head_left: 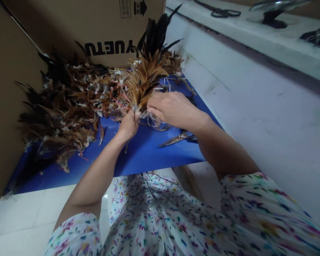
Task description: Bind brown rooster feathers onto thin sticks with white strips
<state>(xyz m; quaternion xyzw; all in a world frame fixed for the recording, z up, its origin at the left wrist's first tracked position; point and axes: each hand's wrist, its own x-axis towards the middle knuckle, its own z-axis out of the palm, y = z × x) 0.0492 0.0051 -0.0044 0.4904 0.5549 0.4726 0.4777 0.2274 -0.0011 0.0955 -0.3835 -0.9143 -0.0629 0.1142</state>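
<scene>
Left hand (129, 124) grips base of brown feather bunch (146, 76); right hand (173, 108), fingers curled, contents unclear, just beside it, above scissors (177, 139) on blue table (146, 149).

Two pairs of scissors (174, 139) are lying about; one feather bundle (146, 76) is fanning out; loose feathers (66, 103), too many to count, are spreading.

A blue tabletop (141, 153) holds brown and black feathers (77, 96) — heaped along its left and far side, red strings (120, 96) among them — and open scissors (176, 139) near its front edge.
</scene>
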